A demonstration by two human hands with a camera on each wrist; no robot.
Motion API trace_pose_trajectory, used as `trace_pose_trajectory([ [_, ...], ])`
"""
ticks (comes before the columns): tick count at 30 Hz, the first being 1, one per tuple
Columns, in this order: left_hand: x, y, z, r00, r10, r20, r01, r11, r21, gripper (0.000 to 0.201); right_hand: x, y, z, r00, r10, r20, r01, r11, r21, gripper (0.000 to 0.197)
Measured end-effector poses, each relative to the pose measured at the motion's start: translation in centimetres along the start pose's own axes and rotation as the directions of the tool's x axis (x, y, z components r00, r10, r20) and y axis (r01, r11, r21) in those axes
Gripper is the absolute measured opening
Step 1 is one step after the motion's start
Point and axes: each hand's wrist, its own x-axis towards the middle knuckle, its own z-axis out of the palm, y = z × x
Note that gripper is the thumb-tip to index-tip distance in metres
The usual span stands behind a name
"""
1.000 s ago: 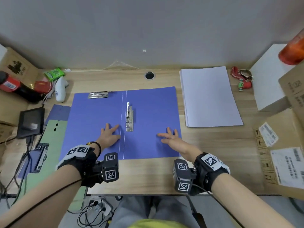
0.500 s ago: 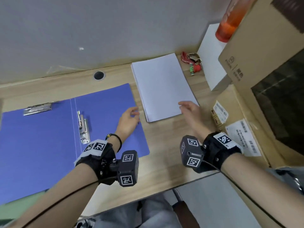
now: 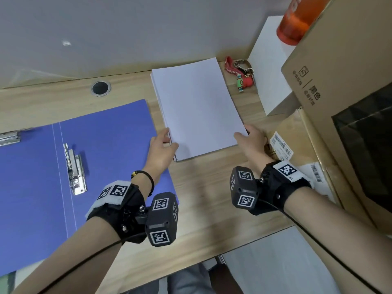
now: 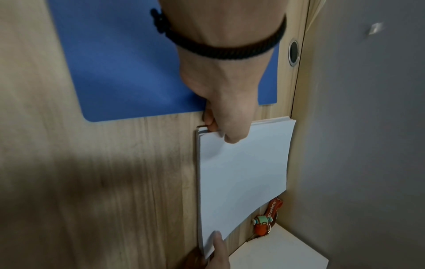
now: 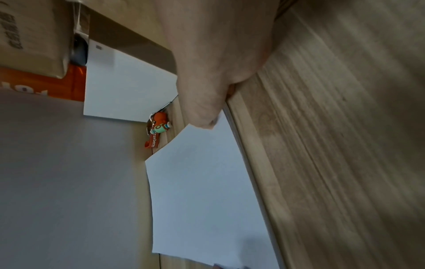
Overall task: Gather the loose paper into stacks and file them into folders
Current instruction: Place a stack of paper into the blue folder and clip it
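Head view: left hand [image 3: 162, 148], right hand [image 3: 251, 137] pinch paper stack [image 3: 197, 107] corners; keychain [image 3: 240, 74], white box [image 3: 269, 66] crowd right.

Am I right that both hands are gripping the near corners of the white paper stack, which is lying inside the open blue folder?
Not quite: the paper stack lies on the bare desk beside the blue folder, not inside it, as the head view shows. The left hand and right hand do grip its near corners.
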Motion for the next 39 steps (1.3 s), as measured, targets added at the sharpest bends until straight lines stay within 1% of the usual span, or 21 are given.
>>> trace_pose_trajectory([
  [2, 0.0, 0.0, -0.1, 1.0, -0.007, 0.018, 0.007, 1.0, -0.02, 0.052, -2.1, -2.1, -0.9, 1.0, -0.014, 0.008, 0.014, 1.0, -0.015, 0.033],
  [3, 0.0, -0.1, -0.2, 1.0, -0.011, 0.027, 0.012, 0.999, -0.029, 0.05, -2.7, -2.6, -1.2, 1.0, -0.014, 0.018, 0.015, 0.998, -0.06, 0.032],
  [6, -0.3, 0.2, -0.1, 0.999, 0.003, 0.053, 0.001, 0.997, -0.073, 0.041, -3.6, -3.4, -1.9, 0.999, -0.025, 0.046, 0.035, 0.971, -0.234, 0.04],
  [8, -0.4, 0.3, -0.1, 0.997, 0.018, 0.071, -0.011, 0.996, -0.086, 0.042, -3.9, -3.6, -2.1, 0.997, -0.069, 0.034, 0.076, 0.955, -0.286, 0.043],
  [10, -0.4, 0.1, -0.2, 0.997, 0.027, 0.076, -0.02, 0.996, -0.085, 0.042, -4.2, -3.9, -2.3, 0.992, -0.125, -0.012, 0.114, 0.942, -0.315, 0.039],
  [12, -0.3, -0.3, -0.3, 0.998, 0.011, 0.067, -0.005, 0.996, -0.092, 0.041, -4.2, -4.3, -2.3, 0.984, -0.179, 0.002, 0.169, 0.92, -0.353, 0.035],
  [15, -0.1, -0.4, -0.4, 0.998, 0.001, 0.059, 0.004, 0.996, -0.088, 0.051, -4.0, -4.9, -2.0, 0.978, -0.203, 0.046, 0.207, 0.924, -0.322, 0.024],
  [17, -0.1, -0.5, -0.4, 0.998, -0.005, 0.059, 0.011, 0.995, -0.097, 0.054, -4.0, -5.4, -1.8, 0.984, -0.171, 0.045, 0.177, 0.944, -0.279, 0.02],
  [21, 0.0, -0.4, -0.4, 0.996, -0.002, 0.092, 0.009, 0.997, -0.078, 0.053, -4.4, -6.5, -2.0, 0.993, -0.107, 0.052, 0.117, 0.952, -0.282, 0.019],
  [23, 0.0, -0.3, -0.5, 0.993, 0.005, 0.114, 0.003, 0.998, -0.064, 0.053, -4.4, -7.1, -2.0, 0.998, -0.038, 0.04, 0.046, 0.971, -0.233, 0.018],
  [24, -0.1, -0.2, -0.5, 0.993, 0.012, 0.12, -0.005, 0.998, -0.062, 0.051, -4.2, -7.3, -1.9, 0.998, 0.015, 0.065, -0.004, 0.987, -0.158, 0.018],
  [25, -0.1, -0.1, -0.6, 0.992, 0.02, 0.124, -0.012, 0.998, -0.066, 0.049, -3.9, -7.5, -1.8, 0.991, 0.07, 0.11, -0.066, 0.997, -0.043, 0.024],
  [26, -0.2, 0.0, -0.6, 0.992, 0.026, 0.125, -0.017, 0.997, -0.071, 0.047, -3.8, -7.8, -1.8, 0.979, 0.114, 0.166, -0.13, 0.988, 0.085, 0.03],
  [27, -0.2, 0.1, -0.6, 0.992, 0.025, 0.123, -0.015, 0.996, -0.084, 0.043, -3.8, -7.9, -2.0, 0.967, 0.135, 0.214, -0.179, 0.964, 0.199, 0.033],
  [28, -0.3, 0.2, -0.6, 0.993, 0.02, 0.119, -0.008, 0.995, -0.101, 0.039, -4.1, -8.0, -2.4, 0.963, 0.133, 0.233, -0.199, 0.936, 0.29, 0.033],
  [30, -0.4, 0.5, -0.5, 0.994, 0.019, 0.108, -0.005, 0.991, -0.133, 0.027, -4.9, -8.0, -3.7, 0.974, 0.095, 0.206, -0.173, 0.9, 0.399, 0.026],
  [32, -1.0, 1.0, -0.6, 0.994, 0.016, 0.104, 0.002, 0.986, -0.169, 0.016, -6.3, -7.6, -5.3, 0.984, 0.07, 0.165, -0.14, 0.873, 0.467, 0.02],
  [33, -1.3, 1.2, -0.7, 0.995, 0.015, 0.098, 0.004, 0.982, -0.187, 0.019, -7.2, -7.2, -6.0, 0.985, 0.06, 0.16, -0.132, 0.862, 0.489, 0.019],
  [35, -2.1, 1.4, -1.4, 0.998, 0.007, 0.065, 0.009, 0.971, -0.237, 0.036, -9.1, -6.3, -6.8, 0.985, 0.04, 0.166, -0.123, 0.844, 0.522, 0.019],
  [36, -2.4, 1.4, -2.1, 1.0, 0.003, 0.026, 0.004, 0.963, -0.27, 0.037, -10.0, -6.0, -6.9, 0.984, 0.026, 0.176, -0.117, 0.84, 0.53, 0.018],
  [39, -2.9, 0.9, -5.3, 0.987, -0.026, -0.156, -0.032, 0.932, -0.36, 0.023, -12.2, -5.7, -5.5, 0.977, -0.005, 0.214, -0.113, 0.837, 0.536, 0.019],
])
